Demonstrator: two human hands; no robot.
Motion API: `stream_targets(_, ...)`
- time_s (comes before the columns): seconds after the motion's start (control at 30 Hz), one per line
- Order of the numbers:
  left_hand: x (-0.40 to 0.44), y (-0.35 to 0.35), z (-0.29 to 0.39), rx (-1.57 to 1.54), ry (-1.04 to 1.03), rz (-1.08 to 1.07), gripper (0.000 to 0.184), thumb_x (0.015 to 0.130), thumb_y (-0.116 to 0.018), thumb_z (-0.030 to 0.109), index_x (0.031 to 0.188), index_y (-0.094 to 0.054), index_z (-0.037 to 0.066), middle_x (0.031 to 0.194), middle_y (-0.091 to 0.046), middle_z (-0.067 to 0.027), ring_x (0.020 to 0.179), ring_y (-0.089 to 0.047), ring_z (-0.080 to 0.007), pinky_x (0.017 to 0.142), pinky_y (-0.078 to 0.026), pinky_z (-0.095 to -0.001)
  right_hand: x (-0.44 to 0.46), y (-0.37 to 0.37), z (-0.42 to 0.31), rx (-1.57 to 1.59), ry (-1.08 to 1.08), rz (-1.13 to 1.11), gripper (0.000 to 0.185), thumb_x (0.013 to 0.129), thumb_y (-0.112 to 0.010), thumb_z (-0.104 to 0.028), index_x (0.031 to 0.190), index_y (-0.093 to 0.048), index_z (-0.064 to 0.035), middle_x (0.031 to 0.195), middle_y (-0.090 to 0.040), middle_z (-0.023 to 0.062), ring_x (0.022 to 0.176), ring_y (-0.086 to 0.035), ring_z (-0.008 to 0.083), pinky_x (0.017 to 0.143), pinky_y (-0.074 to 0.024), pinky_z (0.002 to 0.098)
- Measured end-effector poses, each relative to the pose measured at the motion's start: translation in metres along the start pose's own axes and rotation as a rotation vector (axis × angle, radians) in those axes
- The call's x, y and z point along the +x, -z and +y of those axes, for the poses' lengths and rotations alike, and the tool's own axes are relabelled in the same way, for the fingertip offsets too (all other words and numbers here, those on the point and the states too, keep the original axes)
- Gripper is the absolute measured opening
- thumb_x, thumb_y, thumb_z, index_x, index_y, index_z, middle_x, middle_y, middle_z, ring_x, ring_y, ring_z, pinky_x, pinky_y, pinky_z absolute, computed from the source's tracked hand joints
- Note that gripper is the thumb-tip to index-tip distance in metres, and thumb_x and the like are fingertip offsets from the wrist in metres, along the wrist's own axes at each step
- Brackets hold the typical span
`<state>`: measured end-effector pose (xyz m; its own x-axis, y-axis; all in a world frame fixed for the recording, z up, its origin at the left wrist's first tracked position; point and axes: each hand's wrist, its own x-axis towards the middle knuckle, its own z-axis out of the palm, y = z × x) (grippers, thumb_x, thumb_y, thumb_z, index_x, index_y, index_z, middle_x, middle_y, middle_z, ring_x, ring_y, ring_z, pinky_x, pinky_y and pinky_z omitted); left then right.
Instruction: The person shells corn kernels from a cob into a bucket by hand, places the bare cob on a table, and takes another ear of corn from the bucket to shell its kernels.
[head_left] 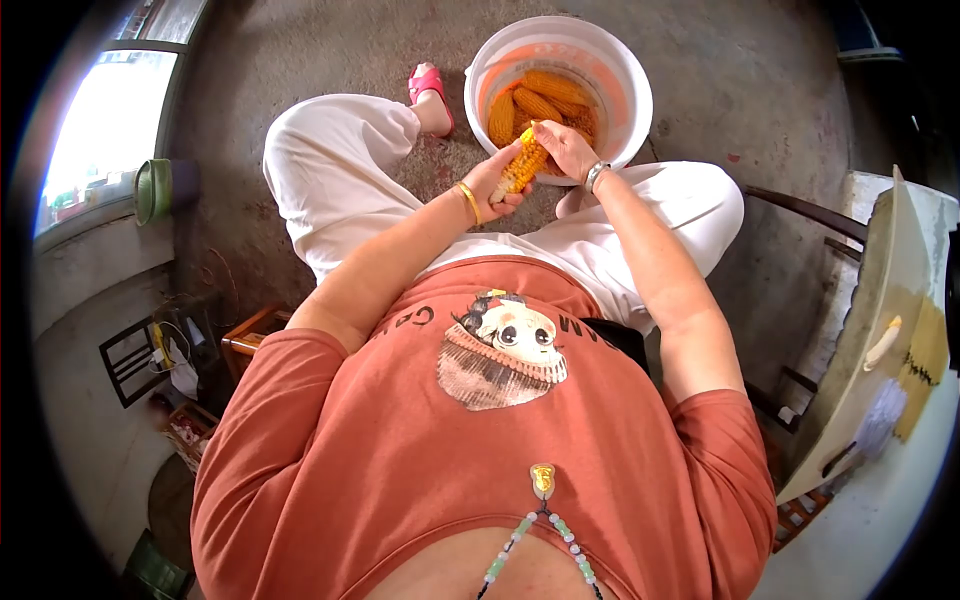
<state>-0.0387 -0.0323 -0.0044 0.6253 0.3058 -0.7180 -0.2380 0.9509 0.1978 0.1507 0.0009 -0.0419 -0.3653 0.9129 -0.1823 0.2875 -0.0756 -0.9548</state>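
A corn cob (520, 170) with yellow-orange kernels lies slanted between my hands, its pale bare end toward me. My left hand (490, 186), with a gold bangle at the wrist, is closed around the lower part of the cob. At the upper end, my right hand (569, 152), wearing a silver band on the wrist, is closed on the kernels with the thumb pressed along them. Just beyond and below both hands stands a white bucket (632, 75). Several whole corn cobs (548, 90) lie inside it, with loose kernels around them.
My legs in white trousers (335, 165) spread on both sides of the bucket, with a pink sandal (428, 85) on the left foot. On the right is a table (850, 380) with a pale object on top. A wooden stool (255, 330) stands at left.
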Motion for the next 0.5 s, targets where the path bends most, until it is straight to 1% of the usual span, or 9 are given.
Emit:
stream_targets(0.07, -0.001, -0.0006, 0.0, 0.014, -0.016, 0.006, 0.058, 0.085, -0.048, 0.061, 0.094, -0.053, 0.003, 0.069, -0.056, -0.0067, 0.039, -0.044, -0.0087, 0.029, -0.028, -0.0168, 0.0015, -0.0008, -0.0009, -0.056, 0.018, -0.004, 0.052, 0.09, -0.047, -0.052, 0.099, -0.059, -0.0019, 0.088, -0.062, 0.0094, 0.082, -0.057, 0.0194, 0.075, -0.045, 0.0305)
stream_targets(0.17, -0.0019, -0.0011, 0.0001, 0.019, -0.026, 0.01, 0.057, 0.086, -0.047, 0.059, 0.095, -0.053, 0.003, 0.069, -0.056, -0.0072, 0.039, -0.044, -0.009, 0.029, -0.027, -0.0167, 0.0024, 0.0008, 0.0028, 0.085, -0.035, -0.062, 0.049, 0.091, -0.048, -0.049, 0.101, -0.058, -0.0026, 0.09, -0.062, 0.0106, 0.081, -0.057, 0.0192, 0.075, -0.0452, 0.03)
stream_targets(0.2, -0.0015, -0.0014, -0.0001, 0.022, -0.032, 0.012, 0.057, 0.087, -0.047, 0.059, 0.096, -0.053, 0.003, 0.069, -0.056, -0.0073, 0.039, -0.045, -0.0091, 0.029, -0.027, -0.0166, 0.0011, 0.0011, 0.0012, 0.032, 0.037, -0.042, 0.045, 0.093, -0.045, -0.045, 0.103, -0.056, -0.0028, 0.09, -0.061, 0.0099, 0.081, -0.056, 0.0179, 0.075, -0.0454, 0.0306)
stream_targets(0.3, -0.0012, -0.002, 0.0015, 0.028, -0.029, -0.003, 0.056, 0.087, -0.046, 0.059, 0.097, -0.052, 0.004, 0.069, -0.055, -0.0069, 0.038, -0.042, -0.0081, 0.028, -0.026, -0.0165, 0.0019, 0.0014, 0.0018, 0.037, -0.002, -0.077, 0.041, 0.095, -0.043, -0.041, 0.103, -0.056, -0.0028, 0.091, -0.061, 0.0096, 0.082, -0.056, 0.0171, 0.076, -0.0447, 0.0306)
stream_targets(0.43, -0.0011, 0.0023, 0.0038, 0.047, 0.004, -0.027, 0.058, 0.088, -0.043, 0.06, 0.097, -0.051, 0.004, 0.07, -0.054, -0.0064, 0.038, -0.04, -0.0068, 0.028, -0.025, -0.0166, 0.0034, 0.0032, 0.0056, 0.018, 0.078, -0.064, 0.036, 0.097, -0.041, -0.034, 0.103, -0.055, -0.0018, 0.09, -0.06, 0.0089, 0.085, -0.055, 0.0164, 0.079, -0.0439, 0.0288)
stream_targets(0.5, -0.0017, 0.0036, 0.0049, 0.048, 0.011, -0.029, 0.059, 0.088, -0.042, 0.061, 0.097, -0.051, 0.004, 0.071, -0.053, -0.0063, 0.039, -0.039, -0.0066, 0.028, -0.024, -0.0168, 0.0028, 0.0025, 0.0043, 0.041, 0.066, -0.05, 0.036, 0.097, -0.04, -0.033, 0.102, -0.056, -0.0017, 0.09, -0.06, 0.0075, 0.084, -0.055, 0.015, 0.077, -0.0446, 0.028)
